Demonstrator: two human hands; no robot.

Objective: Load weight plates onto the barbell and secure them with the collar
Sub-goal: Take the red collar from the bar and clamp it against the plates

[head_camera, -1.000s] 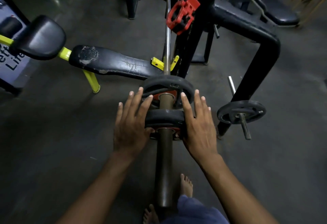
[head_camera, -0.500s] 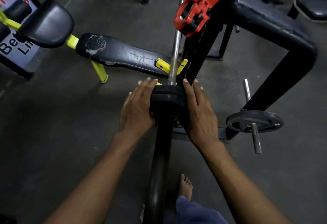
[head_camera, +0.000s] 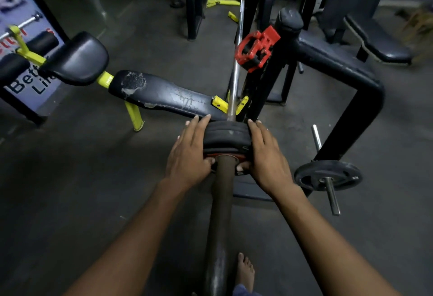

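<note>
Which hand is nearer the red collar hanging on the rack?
Right. The right hand grips the plates almost directly below the red collar; the left hand holds their far side, further off.

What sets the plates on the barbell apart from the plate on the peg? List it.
The plates on the barbell are stacked together, seen edge-on, with both hands holding them; the plate on the peg is single and untouched. The barbell plates sit on a thick dark sleeve; the peg plate sits on a thin steel peg. Both are black and round.
</note>
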